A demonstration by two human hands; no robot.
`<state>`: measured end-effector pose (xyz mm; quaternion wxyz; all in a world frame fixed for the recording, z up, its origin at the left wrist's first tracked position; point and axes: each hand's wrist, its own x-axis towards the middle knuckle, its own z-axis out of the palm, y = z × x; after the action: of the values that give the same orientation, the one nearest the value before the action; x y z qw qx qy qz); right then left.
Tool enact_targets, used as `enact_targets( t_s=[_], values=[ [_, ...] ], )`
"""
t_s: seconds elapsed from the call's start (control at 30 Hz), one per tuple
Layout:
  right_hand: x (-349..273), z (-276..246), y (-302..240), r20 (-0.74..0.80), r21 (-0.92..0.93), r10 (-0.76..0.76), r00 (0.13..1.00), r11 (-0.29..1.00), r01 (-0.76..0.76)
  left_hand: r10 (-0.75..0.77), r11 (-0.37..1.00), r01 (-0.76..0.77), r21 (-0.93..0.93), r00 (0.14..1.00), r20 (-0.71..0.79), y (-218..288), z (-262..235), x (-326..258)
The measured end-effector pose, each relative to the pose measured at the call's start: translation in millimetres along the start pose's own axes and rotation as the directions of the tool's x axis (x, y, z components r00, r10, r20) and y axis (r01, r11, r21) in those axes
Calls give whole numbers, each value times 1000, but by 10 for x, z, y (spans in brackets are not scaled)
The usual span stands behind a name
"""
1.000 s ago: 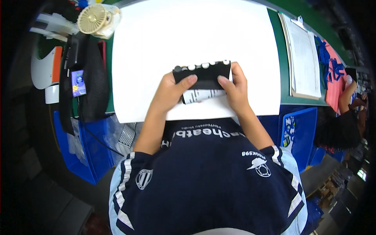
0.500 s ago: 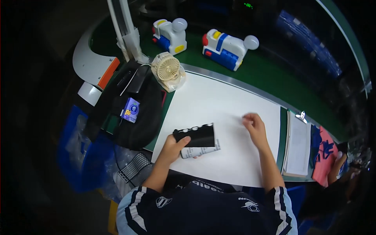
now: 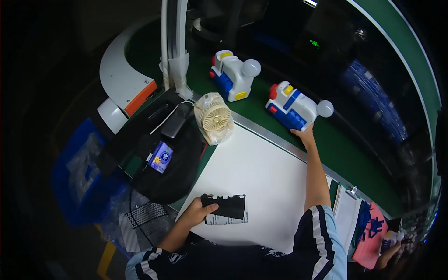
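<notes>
My left hand (image 3: 198,213) rests on a flat black card with a row of white dots (image 3: 225,206), pressing it onto the white work mat (image 3: 261,182); a white printed strip (image 3: 228,219) lies under the card. My right arm stretches far forward and my right hand (image 3: 305,135) grips the near edge of a white, blue and red toy vehicle (image 3: 294,106) on the green belt (image 3: 336,149). A second toy of the same kind (image 3: 233,74) stands further left on the belt.
A small cream desk fan in a plastic bag (image 3: 214,119) stands at the mat's far left corner. A black bag with a phone and a small blue packet (image 3: 161,156) lies to the left. Blue bins (image 3: 81,172) sit lower left. A clipboard (image 3: 345,214) lies right.
My right hand left the black card and reached forward to the toy vehicle on the belt. My left hand stayed on the card. The view tilted up toward the belt.
</notes>
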<state>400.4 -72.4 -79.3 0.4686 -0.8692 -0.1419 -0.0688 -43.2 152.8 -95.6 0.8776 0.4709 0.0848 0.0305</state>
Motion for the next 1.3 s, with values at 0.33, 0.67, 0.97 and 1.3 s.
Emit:
enact_targets(
  t_s=[0.33, 0.67, 0.97, 1.3],
  values=[
    [-95, -141, -778, -260, 129, -141, 955, 975, 179, 37, 997, -40, -73, 999, -39, 68, 67, 20],
    [-1073, -1122, -1917, 5, -472, -442, 897, 790, 391, 26, 997, -21, -74, 997, 75, 83, 113, -22],
    [-2491, -1375, -2166, 195, -609, -205, 959, 742, 282, 49, 882, -341, 327, 755, 654, 508, 1145, -106],
    [-2666, -1334, -2271, 70, -649, -348, 935, 696, 308, 40, 297, -867, 400, 430, 902, 166, 1806, -100]
  ],
)
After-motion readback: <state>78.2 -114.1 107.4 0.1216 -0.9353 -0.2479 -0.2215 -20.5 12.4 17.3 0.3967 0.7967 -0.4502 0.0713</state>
